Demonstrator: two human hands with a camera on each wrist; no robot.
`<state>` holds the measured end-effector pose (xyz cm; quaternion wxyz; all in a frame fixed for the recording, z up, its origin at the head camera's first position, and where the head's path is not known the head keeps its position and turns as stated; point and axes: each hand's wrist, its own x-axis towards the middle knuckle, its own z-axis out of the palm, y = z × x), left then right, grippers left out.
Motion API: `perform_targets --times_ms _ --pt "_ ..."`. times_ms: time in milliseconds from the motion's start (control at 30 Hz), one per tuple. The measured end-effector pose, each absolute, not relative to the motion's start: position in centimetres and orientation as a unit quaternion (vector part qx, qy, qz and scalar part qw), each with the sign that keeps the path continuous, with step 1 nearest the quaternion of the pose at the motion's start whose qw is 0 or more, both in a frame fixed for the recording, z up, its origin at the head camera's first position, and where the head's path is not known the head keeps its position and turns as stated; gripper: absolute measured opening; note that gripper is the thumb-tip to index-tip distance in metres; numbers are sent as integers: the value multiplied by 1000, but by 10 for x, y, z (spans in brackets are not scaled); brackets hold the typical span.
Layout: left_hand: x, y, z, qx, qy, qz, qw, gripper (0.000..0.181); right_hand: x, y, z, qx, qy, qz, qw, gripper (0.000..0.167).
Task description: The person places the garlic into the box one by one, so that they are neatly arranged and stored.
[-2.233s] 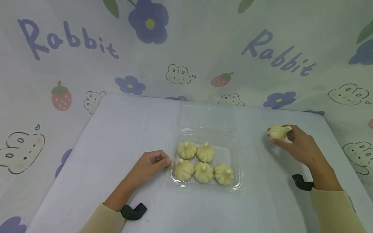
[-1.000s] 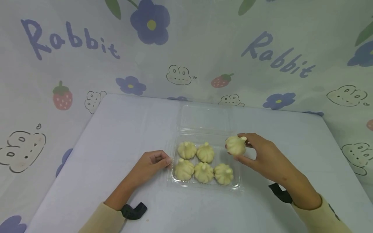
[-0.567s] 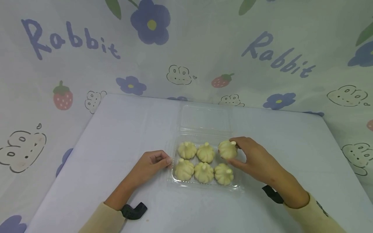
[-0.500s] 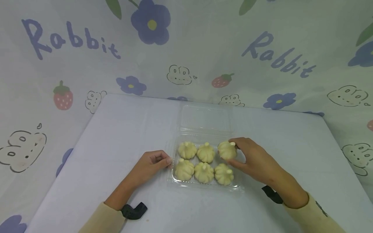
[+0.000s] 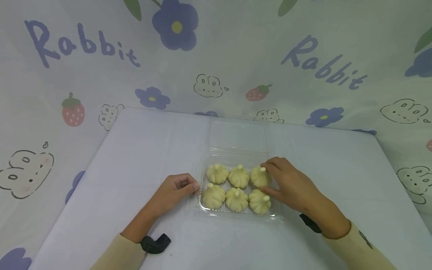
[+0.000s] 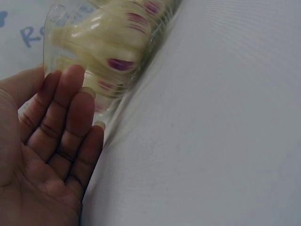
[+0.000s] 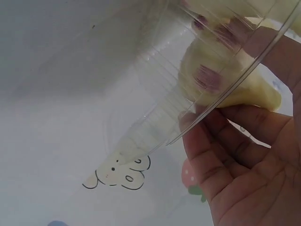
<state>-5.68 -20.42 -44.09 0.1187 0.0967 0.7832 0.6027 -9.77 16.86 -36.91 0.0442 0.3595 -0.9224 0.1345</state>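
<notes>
A clear plastic clamshell container point(image 5: 236, 216) lies with its lid folded back, holding two rows of pale garlic bulbs point(image 5: 217, 174) with purple marks. My right hand point(image 5: 293, 184) reaches over the container's right side and holds the back-right garlic bulb point(image 5: 259, 177) between thumb and fingers. That bulb point(image 7: 207, 77) shows through the clear wall in the right wrist view. At the container's left edge, my left hand point(image 5: 174, 191) pinches the rim, thumb on top. The left wrist view shows the left hand's fingers point(image 6: 77, 113) against the outer wall, with garlic bulbs point(image 6: 110, 37) behind it.
The transparent lid point(image 5: 237, 135) lies flat behind the base. All of it sits on a white-covered table point(image 5: 141, 150). A curtain point(image 5: 229, 45) printed with flowers, rabbits and strawberries hangs behind the table's far edge. Black bands point(image 5: 156, 243) are on the wrists.
My right hand has carried the garlic bulb leftward from the right of the table and lowered it into the container's back-right spot. My left hand has stayed at the rim.
</notes>
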Motion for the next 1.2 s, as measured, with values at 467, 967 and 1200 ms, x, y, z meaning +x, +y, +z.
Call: perform_targets --times_ms 467,967,1200 --pt "-58 -204 -442 99 785 600 117 16 -104 165 -368 354 -927 123 13 62" --pt "-58 -205 -441 101 786 598 120 17 -103 167 -370 339 -931 139 -2 66" --pt "-57 -203 -440 95 791 592 121 16 -102 168 -369 320 -936 147 -15 66"
